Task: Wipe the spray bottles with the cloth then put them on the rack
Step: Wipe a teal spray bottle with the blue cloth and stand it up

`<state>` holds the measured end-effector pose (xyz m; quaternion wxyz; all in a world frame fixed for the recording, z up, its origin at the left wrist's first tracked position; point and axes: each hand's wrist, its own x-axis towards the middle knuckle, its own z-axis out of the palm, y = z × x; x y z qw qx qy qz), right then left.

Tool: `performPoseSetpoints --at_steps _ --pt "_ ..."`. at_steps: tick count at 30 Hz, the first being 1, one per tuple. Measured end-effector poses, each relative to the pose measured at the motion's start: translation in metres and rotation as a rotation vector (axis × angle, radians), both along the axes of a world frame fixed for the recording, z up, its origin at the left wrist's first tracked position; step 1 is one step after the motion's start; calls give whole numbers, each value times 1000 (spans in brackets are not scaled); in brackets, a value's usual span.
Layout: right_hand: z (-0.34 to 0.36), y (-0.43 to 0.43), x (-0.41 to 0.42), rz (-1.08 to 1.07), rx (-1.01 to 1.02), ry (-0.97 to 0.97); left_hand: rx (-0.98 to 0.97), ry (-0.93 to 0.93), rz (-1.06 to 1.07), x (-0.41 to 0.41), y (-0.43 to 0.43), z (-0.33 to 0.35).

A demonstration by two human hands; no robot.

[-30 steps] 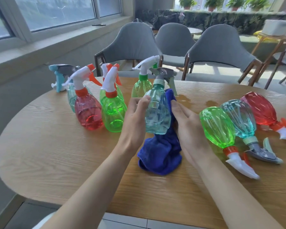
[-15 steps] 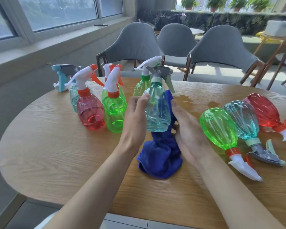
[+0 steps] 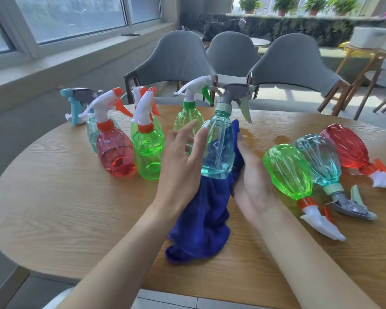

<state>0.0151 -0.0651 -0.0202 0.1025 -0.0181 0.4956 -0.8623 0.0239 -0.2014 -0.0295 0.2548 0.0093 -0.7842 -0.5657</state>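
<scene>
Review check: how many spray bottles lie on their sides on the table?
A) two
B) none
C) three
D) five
C: three lie tipped over at the right of the table: a green bottle, a teal bottle and a red bottle. The others stand upright or are held.

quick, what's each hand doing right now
left hand: open, fingers spread, thumb touching the teal bottle
right hand: holding the blue cloth against that bottle, fingertips hidden
</scene>
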Motion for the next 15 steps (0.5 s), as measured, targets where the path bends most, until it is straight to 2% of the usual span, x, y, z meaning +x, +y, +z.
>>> performPoseSetpoints --at_steps 4,8,12,15 --pt "-7 -4 -4 -132 129 53 -38 50 37 0 6 -5" --pt "-9 -6 4 -210 358 171 -45 -31 -47 2 11 -6" --pt "-16 -10 9 -173 539 344 144 -98 -17 3 4 3" --pt "-15 -11 8 -165 571 397 239 -73 31 4 0 10"
